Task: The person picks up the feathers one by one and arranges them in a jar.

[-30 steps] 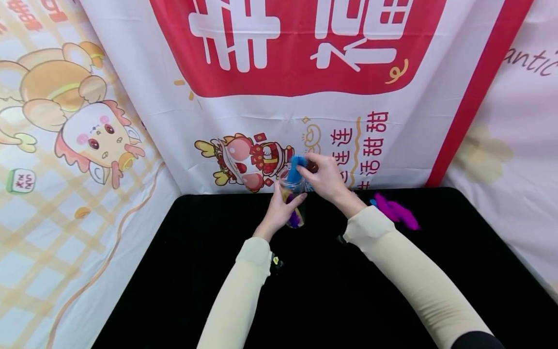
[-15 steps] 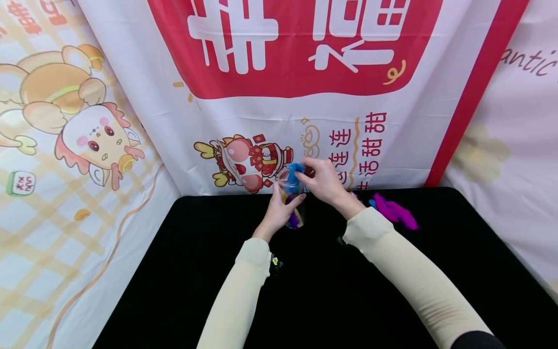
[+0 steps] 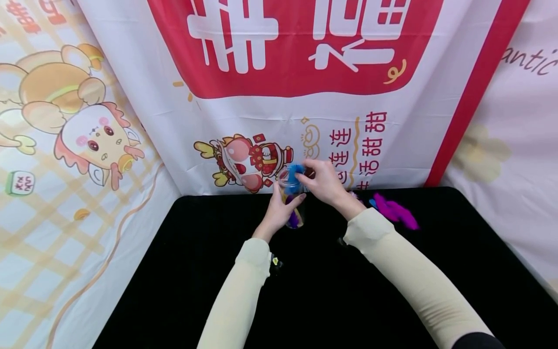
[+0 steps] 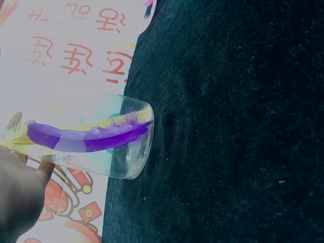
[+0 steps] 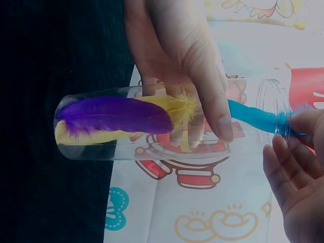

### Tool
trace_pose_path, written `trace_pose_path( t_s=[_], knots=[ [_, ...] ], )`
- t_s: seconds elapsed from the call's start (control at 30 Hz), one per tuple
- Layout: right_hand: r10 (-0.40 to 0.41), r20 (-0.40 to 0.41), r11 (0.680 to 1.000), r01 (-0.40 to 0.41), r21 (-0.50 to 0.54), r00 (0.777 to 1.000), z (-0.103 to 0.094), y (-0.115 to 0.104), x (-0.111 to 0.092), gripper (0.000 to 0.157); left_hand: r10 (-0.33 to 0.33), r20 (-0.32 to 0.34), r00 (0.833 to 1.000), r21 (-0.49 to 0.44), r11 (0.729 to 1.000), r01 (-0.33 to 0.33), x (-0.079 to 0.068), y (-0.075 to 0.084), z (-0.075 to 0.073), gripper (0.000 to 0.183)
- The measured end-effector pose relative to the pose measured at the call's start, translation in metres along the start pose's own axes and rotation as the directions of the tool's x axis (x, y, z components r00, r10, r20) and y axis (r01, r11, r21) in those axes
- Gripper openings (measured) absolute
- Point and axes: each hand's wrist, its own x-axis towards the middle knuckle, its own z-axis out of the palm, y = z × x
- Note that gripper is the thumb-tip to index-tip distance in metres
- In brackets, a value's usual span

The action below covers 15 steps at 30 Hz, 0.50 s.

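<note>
My left hand (image 3: 277, 208) grips a clear jar (image 5: 248, 91) around its side, holding it up over the far edge of the table. Inside lie a purple feather (image 5: 116, 115) and a yellow feather (image 5: 174, 107). At the jar's mouth my right hand (image 3: 324, 183) pinches the end of a blue feather (image 5: 250, 117) between thumb and fingers. Much of that blue feather's length is within the neck of the jar. In the left wrist view the jar's base and the purple feather show, while the mouth is out of frame.
Several magenta feathers (image 3: 396, 211) lie at the back right of the black table (image 3: 209, 271), with a bit of blue beside them. A printed cloth (image 3: 244, 111) hangs right behind the jar, and more cloth hangs on both sides.
The right hand has lowered slightly, and the blue feather has gone down further into the jar's mouth. The left hand and jar have stayed nearly still.
</note>
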Motion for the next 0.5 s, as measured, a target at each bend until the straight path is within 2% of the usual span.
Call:
trace_pose_path(
  t_s=[0.27, 0.5],
  knots=[
    [0.014, -0.002, 1.0, -0.014, 0.007, 1.0, 0.0009, 0.0008, -0.0014, 0.01, -0.011, 0.011, 1.0, -0.024, 1.0, 0.011, -0.0006, 0.0001, -0.0007, 0.068],
    [-0.006, -0.019, 1.0, 0.006, 0.024, 1.0, 0.0017, 0.0019, -0.0019, 0.006, -0.004, -0.011, 1.0, 0.007, 1.0, 0.004, -0.0008, -0.0002, 0.0009, 0.079]
  ],
)
